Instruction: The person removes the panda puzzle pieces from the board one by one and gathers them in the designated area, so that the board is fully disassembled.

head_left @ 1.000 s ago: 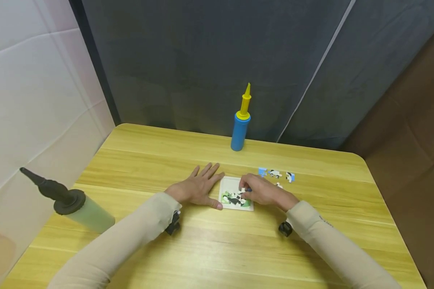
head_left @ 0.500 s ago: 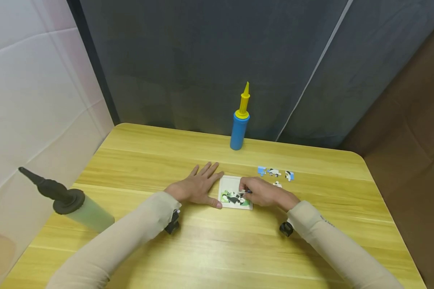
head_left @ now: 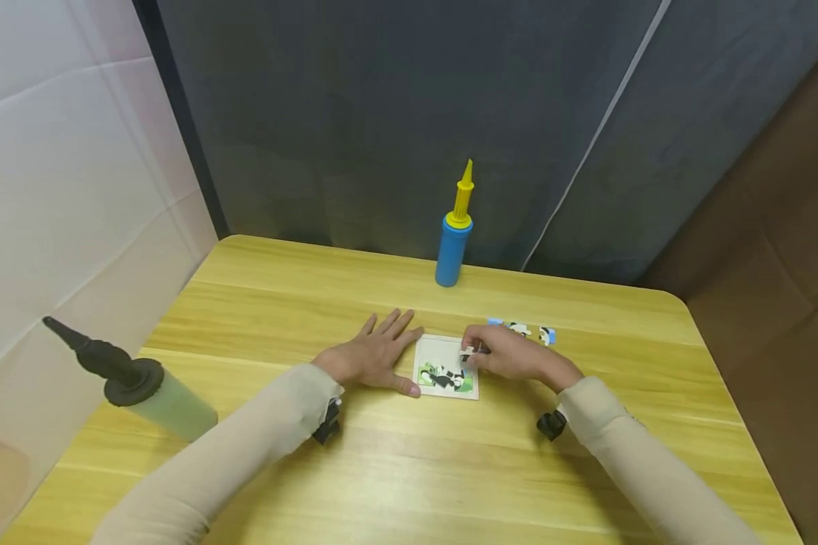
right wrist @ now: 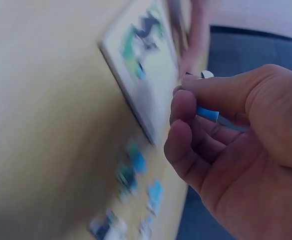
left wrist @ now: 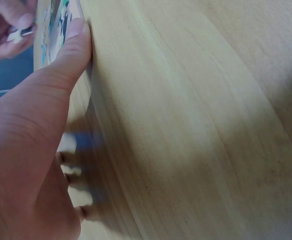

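My left hand [head_left: 371, 356] lies flat on the table with its fingers spread. Its thumb [left wrist: 76, 42] rests against the left edge of a small white puzzle board [head_left: 438, 345]. Joined pieces with a green, black and white picture fill the board's near part; its far part is bare white. Over the board's right side, my right hand [head_left: 511, 356] pinches a puzzle piece [right wrist: 208, 114] between thumb and fingers. Blue, white and black show on that piece, partly hidden by the fingers. Beyond this hand lie several loose puzzle pieces [head_left: 547, 335], some partly covered by it.
A blue hand pump [head_left: 451, 253] with a yellow nozzle stands near the table's far edge. At the left, a pale green pump [head_left: 177, 405] with a black top stands beside my left forearm. Dark cloth [head_left: 348, 136] hangs behind the wooden table [head_left: 409, 484].
My right hand has shifted a little right and away over the board, the puzzle piece still in its fingers, uncovering more of the picture. The left hand has stayed in place.
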Available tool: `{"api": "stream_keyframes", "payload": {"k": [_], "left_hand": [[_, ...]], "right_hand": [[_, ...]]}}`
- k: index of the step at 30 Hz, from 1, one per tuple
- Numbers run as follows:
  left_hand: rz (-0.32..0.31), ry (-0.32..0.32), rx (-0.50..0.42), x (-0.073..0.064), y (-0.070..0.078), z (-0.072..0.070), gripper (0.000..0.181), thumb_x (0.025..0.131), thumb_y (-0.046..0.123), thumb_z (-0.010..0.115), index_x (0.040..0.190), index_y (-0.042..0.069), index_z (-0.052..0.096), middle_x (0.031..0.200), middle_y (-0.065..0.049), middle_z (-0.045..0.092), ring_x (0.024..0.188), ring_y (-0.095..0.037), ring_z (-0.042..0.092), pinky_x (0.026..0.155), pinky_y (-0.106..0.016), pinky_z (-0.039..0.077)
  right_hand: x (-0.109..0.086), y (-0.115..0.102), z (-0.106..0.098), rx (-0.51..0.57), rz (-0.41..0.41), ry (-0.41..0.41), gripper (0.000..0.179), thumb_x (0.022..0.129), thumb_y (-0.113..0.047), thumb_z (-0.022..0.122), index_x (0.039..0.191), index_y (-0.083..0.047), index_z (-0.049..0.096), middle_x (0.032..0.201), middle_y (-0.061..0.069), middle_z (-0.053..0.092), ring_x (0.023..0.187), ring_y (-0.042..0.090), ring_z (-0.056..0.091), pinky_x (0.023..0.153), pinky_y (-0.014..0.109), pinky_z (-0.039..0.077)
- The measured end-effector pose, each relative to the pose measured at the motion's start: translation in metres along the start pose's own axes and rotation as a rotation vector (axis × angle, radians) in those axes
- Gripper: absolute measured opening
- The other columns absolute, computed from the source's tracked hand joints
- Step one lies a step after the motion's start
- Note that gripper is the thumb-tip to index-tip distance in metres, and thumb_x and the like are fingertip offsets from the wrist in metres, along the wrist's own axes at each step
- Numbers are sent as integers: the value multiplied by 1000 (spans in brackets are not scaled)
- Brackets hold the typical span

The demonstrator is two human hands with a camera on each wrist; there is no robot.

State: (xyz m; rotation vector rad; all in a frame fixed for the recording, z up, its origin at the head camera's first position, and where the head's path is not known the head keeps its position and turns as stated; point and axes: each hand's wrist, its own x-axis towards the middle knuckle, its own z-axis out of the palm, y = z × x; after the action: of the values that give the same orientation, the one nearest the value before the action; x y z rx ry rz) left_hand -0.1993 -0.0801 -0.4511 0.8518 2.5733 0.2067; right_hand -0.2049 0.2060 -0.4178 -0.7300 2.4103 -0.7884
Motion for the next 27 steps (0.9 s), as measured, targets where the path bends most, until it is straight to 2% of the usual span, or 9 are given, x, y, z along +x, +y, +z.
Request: {"api": "stream_keyframes", "payload": {"k": [4, 8, 16, 20, 27], "left_hand": [[3, 4, 3, 0, 0, 1, 115, 91, 79, 63, 174, 18, 12, 182, -13, -9, 170, -37, -6, 136, -65, 3], [5, 4, -2, 0, 0, 1, 114, 91, 78, 63, 174, 18, 11, 182, -13, -9, 170, -37, -7, 136, -65, 3], [8, 9, -15, -1, -1, 1, 114, 92, 77, 64, 173, 17, 12, 182, -14, -9, 170, -37, -7, 135, -66, 3], [9, 6, -23, -2, 0, 0, 114, 92, 76, 65, 173, 17, 12, 182, -14, -9, 169, -38, -7, 135, -67, 3], [11, 6, -22, -2, 1, 0, 113, 92, 76, 65, 173, 17, 13, 182, -14, -9, 170, -37, -7, 135, -66, 2]], "right_hand": [[-13, 8, -19, 15, 22, 26, 18, 110, -11, 56, 121, -3, 69, 90, 18, 70, 68, 20, 60, 61, 29, 49], [-27, 18, -34, 8, 45, 62, 21, 112, -9, 53, 122, -2, 69, 98, 20, 71, 75, 28, 65, 63, 31, 52], [-52, 49, -50, -62, 94, 132, 11, 106, -4, 60, 112, -1, 68, 95, 14, 71, 75, 19, 61, 65, 30, 51], [-62, 66, -52, -87, 116, 133, 9, 104, -3, 62, 110, 0, 68, 94, 10, 71, 78, 14, 58, 67, 30, 50], [-71, 84, -51, -67, 170, 120, 4, 102, -1, 64, 104, 0, 67, 90, 9, 70, 76, 14, 57, 65, 27, 49]]}}
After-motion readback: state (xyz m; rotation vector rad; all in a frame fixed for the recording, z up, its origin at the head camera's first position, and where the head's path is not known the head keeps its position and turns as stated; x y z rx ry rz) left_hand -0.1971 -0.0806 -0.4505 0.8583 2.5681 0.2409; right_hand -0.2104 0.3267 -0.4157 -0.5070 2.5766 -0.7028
